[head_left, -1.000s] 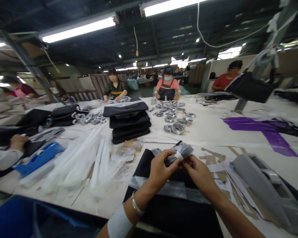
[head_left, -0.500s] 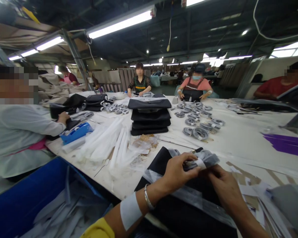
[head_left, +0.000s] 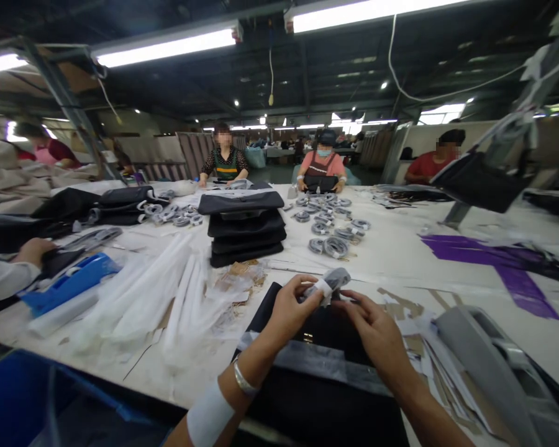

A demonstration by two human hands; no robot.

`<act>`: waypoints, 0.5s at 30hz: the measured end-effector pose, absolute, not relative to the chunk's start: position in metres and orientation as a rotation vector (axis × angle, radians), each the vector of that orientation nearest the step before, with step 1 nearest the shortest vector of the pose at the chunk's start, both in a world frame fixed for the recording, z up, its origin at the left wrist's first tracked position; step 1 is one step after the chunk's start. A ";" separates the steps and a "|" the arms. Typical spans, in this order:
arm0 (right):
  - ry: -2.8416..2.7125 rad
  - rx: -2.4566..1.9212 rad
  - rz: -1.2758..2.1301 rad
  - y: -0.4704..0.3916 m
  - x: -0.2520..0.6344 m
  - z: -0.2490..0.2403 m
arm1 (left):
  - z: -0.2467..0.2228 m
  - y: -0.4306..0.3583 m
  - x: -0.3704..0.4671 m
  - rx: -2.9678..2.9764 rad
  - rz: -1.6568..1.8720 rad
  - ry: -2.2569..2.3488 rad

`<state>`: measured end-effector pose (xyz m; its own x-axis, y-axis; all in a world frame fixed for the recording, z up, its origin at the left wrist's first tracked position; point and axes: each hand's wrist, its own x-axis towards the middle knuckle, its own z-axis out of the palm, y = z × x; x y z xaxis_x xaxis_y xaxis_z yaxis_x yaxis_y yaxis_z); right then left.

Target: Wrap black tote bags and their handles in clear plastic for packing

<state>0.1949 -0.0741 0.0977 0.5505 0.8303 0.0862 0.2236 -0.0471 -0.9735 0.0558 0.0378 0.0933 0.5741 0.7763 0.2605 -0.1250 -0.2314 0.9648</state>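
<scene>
My left hand (head_left: 291,307), with a bracelet and a white patch on its forearm, pinches a coiled grey strap (head_left: 336,279) wrapped in a white band. My right hand (head_left: 366,316) is beside the coil's lower right, fingers bent together; what lies between its fingertips is too small to make out. Under both hands a black bag (head_left: 326,403) lies flat at the table's front edge, with a clear plastic strip (head_left: 307,359) across it.
Stacked black bags (head_left: 246,239) stand beyond my hands, coiled straps (head_left: 335,247) to their right. White plastic sleeves (head_left: 135,298) and a blue dispenser (head_left: 69,282) lie left. A grey dispenser (head_left: 498,366) and purple strips (head_left: 475,251) are at right. Several people sit around.
The view has turned right, so the table's things sit further left and the grey dispenser shows more fully. The coil is now raised off the bag, and my right hand shows beside it.
</scene>
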 end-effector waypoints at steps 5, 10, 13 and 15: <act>-0.632 -1.176 0.899 -0.076 0.173 0.103 | 0.093 0.034 0.055 1.758 0.929 0.585; -0.561 -1.095 0.894 -0.068 0.163 0.106 | 0.095 0.027 0.053 2.010 1.045 0.639; -0.642 -1.089 0.891 -0.060 0.169 0.107 | 0.096 0.034 0.059 2.043 1.003 0.597; -0.752 -1.148 0.847 -0.052 0.181 0.106 | 0.100 0.050 0.070 2.057 0.951 0.533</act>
<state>0.1814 -0.0515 0.1056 0.4864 0.8704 0.0761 -0.1790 0.1845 -0.9664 0.0697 0.0497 0.0997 0.6302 0.6383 0.4421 0.0448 -0.5983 0.8000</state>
